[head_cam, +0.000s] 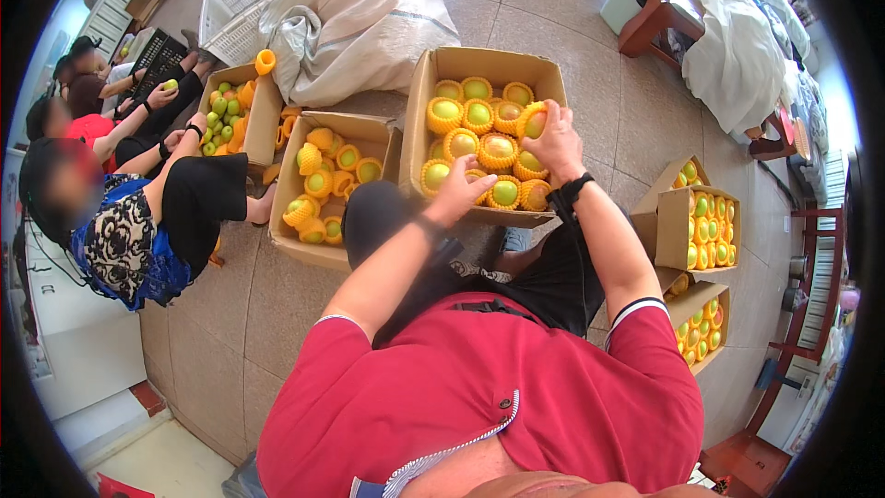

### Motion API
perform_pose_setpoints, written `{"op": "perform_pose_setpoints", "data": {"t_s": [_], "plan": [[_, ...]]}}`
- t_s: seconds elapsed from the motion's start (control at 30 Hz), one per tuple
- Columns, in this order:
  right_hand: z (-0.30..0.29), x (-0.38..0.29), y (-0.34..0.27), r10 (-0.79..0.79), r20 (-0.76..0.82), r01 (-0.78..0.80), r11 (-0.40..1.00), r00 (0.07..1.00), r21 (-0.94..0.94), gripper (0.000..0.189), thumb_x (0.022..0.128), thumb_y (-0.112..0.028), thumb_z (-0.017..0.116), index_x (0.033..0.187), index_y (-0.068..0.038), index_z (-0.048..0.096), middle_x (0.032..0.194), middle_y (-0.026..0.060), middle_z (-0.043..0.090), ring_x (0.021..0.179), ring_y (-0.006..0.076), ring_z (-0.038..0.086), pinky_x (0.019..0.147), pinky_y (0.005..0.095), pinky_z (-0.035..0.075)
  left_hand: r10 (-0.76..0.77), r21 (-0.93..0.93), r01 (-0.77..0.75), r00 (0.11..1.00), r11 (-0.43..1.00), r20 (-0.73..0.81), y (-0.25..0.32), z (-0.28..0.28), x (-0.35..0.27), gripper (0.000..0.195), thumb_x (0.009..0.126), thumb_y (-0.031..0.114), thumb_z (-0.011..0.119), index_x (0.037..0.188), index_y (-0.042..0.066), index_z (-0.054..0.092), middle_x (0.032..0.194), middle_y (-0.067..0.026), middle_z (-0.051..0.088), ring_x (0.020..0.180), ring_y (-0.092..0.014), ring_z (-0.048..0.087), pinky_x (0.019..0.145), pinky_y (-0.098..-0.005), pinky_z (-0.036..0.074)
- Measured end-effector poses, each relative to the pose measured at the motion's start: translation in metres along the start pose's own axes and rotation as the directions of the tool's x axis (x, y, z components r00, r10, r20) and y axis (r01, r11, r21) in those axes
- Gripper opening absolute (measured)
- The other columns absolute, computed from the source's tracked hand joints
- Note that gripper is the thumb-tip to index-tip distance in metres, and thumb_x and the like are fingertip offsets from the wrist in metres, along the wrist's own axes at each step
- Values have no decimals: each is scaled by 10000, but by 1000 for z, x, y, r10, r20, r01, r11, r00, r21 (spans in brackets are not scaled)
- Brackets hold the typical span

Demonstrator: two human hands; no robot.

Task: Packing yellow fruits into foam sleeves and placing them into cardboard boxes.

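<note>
In front of me stands a cardboard box (pixel 484 62) holding rows of green and reddish fruits, each in a yellow foam net sleeve. My right hand (pixel 559 145) grips a sleeved fruit (pixel 534 122) at the box's right side. My left hand (pixel 460 192) has its fingers spread over the near part of the layer, close to a sleeved fruit (pixel 505 192); it holds nothing that I can see. To the left, a second cardboard box (pixel 311 252) contains loosely piled fruits in yellow sleeves, among them one green fruit (pixel 370 169).
Beyond the boxes lie a large white woven sack (pixel 366 21) and a white plastic crate (pixel 238 10). Several people sit at the left beside a box of green fruits (pixel 222 114). Filled boxes (pixel 664 235) stand at the right, near a wooden table (pixel 657 3).
</note>
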State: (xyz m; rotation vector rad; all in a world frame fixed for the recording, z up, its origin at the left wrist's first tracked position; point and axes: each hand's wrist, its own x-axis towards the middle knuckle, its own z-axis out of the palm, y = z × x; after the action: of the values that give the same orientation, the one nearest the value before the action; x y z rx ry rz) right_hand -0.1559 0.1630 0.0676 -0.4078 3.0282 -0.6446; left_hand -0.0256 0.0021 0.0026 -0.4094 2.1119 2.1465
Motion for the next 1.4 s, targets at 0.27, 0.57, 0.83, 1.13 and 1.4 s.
{"op": "perform_pose_setpoints", "data": {"t_s": [0.27,0.57,0.83,1.13,1.4], "plan": [[11,31,7,-107,2,99,910,994,-403,635,617,-264,733,1169,-120,455,1101,123,517,1057,291,484,862,408,414,80,110,-78,997,991,-13,-6,2,-4,658,793,283,695,1264,-50,378,1223,-189,466,993,-221,536,850,-344,463],[44,41,2,5,55,24,864,998,-504,599,638,-265,734,1132,-51,471,1130,133,505,1089,288,477,863,366,433,112,163,-106,993,981,-25,-13,4,-4,643,769,302,713,1219,-42,410,1158,-191,477,973,-248,533,848,-351,457],[49,45,7,32,320,135,863,947,-487,671,670,-336,683,1217,-23,454,1197,148,524,1137,296,475,952,378,362,56,192,-50,998,980,-25,-4,-1,-6,579,794,257,687,1215,-41,424,1148,-165,525,1005,-228,545,854,-338,458],[53,59,6,-178,218,254,883,959,-395,716,733,-374,594,1307,4,395,1315,200,452,1257,325,385,1074,448,242,83,199,-74,996,977,-38,-3,7,-12,566,795,256,682,1202,-47,432,1140,-170,528,999,-238,547,847,-346,459],[75,61,-9,-113,350,261,873,930,-412,605,717,-380,597,1175,3,499,1205,173,533,1128,314,503,1021,509,285,98,188,-83,993,979,-73,-13,13,-14,554,758,270,706,1146,-39,462,1078,-175,508,918,-247,535,810,-344,456]]}}
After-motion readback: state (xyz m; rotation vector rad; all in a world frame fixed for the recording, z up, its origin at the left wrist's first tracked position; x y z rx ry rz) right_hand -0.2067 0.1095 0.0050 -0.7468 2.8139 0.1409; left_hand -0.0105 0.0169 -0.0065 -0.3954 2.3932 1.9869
